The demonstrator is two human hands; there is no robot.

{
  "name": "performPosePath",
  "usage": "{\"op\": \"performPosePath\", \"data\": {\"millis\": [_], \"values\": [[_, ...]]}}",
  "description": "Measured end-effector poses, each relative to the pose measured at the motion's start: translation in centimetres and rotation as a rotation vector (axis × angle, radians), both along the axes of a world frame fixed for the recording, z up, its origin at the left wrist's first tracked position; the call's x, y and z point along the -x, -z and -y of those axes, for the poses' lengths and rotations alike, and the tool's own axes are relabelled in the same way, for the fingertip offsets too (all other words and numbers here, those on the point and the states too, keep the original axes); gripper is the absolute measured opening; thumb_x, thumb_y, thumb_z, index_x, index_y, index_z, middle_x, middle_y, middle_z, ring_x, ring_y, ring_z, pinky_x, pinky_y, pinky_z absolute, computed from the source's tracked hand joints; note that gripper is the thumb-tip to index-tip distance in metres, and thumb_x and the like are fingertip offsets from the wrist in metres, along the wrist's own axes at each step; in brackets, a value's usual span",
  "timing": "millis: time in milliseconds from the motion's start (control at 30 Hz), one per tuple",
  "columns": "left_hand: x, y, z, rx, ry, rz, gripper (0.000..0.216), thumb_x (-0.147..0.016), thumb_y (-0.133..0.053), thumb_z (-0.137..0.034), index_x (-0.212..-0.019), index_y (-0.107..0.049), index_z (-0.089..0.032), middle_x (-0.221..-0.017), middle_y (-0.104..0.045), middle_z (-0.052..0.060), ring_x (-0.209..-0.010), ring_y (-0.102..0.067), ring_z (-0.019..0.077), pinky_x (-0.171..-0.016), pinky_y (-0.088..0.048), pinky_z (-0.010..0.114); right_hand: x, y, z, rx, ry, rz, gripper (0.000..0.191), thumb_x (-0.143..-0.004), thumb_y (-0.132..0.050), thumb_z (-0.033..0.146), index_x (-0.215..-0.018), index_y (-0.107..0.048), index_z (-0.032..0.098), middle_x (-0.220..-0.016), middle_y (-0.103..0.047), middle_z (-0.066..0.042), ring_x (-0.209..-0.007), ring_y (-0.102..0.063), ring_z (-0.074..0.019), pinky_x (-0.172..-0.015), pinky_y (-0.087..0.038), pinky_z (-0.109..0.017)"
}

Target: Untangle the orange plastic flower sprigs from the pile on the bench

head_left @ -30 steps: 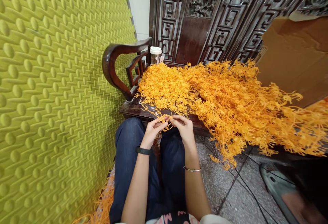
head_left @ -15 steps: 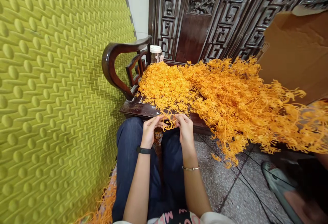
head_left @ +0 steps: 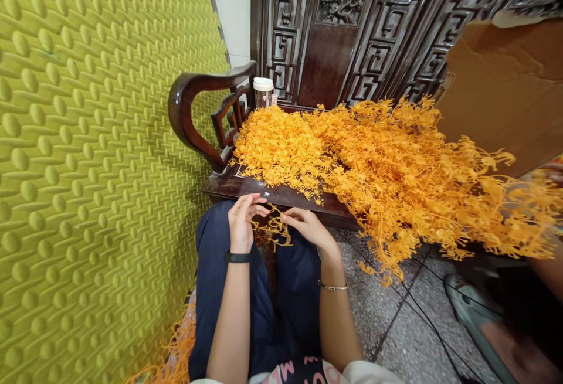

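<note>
Over my knees, my right hand [head_left: 311, 228] pinches a thin, branching orange plastic sprig [head_left: 278, 228] between thumb and fingertips. The sprig dangles in the gap between my hands. My left hand [head_left: 243, 220], with a dark band at its wrist, has its fingers stretched out close to the sprig's left side; whether a fingertip touches it I cannot tell. Just beyond my hands, a heap of small orange plastic flower pieces [head_left: 281, 149] covers part of the dark wooden bench seat [head_left: 233, 187]. A bigger bundle of long orange sprigs [head_left: 391, 179] spreads to the right.
A lidded cup [head_left: 263, 92] stands behind the heap by the curved armrest [head_left: 180, 102]. Cardboard [head_left: 505, 91] leans at the right. More orange pieces [head_left: 176, 343] lie low on the left, beside a green textured mat [head_left: 109, 167]. Another person's foot [head_left: 479, 319] and cables are on the floor.
My hands have moved apart, the left going left and its fingers straightening. The sprig now hangs lower, from my right hand. The view has shifted slightly.
</note>
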State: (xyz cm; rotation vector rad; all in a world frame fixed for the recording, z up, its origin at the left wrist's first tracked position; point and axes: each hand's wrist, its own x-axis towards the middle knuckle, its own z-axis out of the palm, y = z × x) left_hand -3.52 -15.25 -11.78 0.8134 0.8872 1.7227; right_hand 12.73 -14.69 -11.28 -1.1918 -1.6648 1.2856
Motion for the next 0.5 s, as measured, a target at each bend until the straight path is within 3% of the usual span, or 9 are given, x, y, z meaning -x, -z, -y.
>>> {"op": "performPosePath", "data": {"millis": [233,367,433,500], "values": [[-0.1,0.3,-0.1,-0.02,0.003,0.003,0.019,-0.074,-0.055,-0.029,-0.08,-0.06,-0.012,-0.072,-0.065,0.006,-0.052,-0.06,0.0131,-0.051,-0.045,0.025,-0.5,-0.3,-0.1,-0.075,0.08,0.011,0.024,-0.074,-0.054,0.037,-0.081,-0.063,0.016,-0.079,-0.064,-0.004,-0.074,-0.059,-0.0149,-0.073,-0.044,-0.028],[-0.6,0.5,-0.2,-0.014,0.033,-0.071,0.02,-0.075,-0.054,-0.03,-0.083,-0.061,-0.012,-0.075,-0.065,0.006,-0.056,-0.06,0.0132,-0.053,-0.045,0.025,-1.1,-1.2,0.1,-0.288,0.35,-0.017,0.023,-0.076,-0.052,0.035,-0.087,-0.062,0.017,-0.102,-0.06,-0.008,-0.093,-0.057,-0.0187,-0.077,-0.046,-0.032],[-1.1,0.6,-0.2,-0.012,0.057,-0.148,0.02,-0.075,-0.054,-0.03,-0.084,-0.062,-0.013,-0.077,-0.065,0.006,-0.061,-0.06,0.0135,-0.056,-0.046,0.025,-1.7,-2.0,0.5,-0.416,0.471,-0.003,0.022,-0.077,-0.05,0.033,-0.09,-0.062,0.019,-0.12,-0.05,-0.009,-0.104,-0.052,-0.0201,-0.081,-0.045,-0.033],[-1.9,0.8,-0.2,-0.005,0.082,-0.242,0.02,-0.075,-0.055,-0.03,-0.084,-0.063,-0.014,-0.08,-0.065,0.006,-0.068,-0.06,0.0141,-0.061,-0.045,0.025,-2.5,-3.0,1.1,-0.468,0.554,0.057,0.022,-0.077,-0.05,0.032,-0.088,-0.063,0.019,-0.133,-0.036,-0.009,-0.101,-0.054,-0.0199,-0.082,-0.045,-0.033]]}}
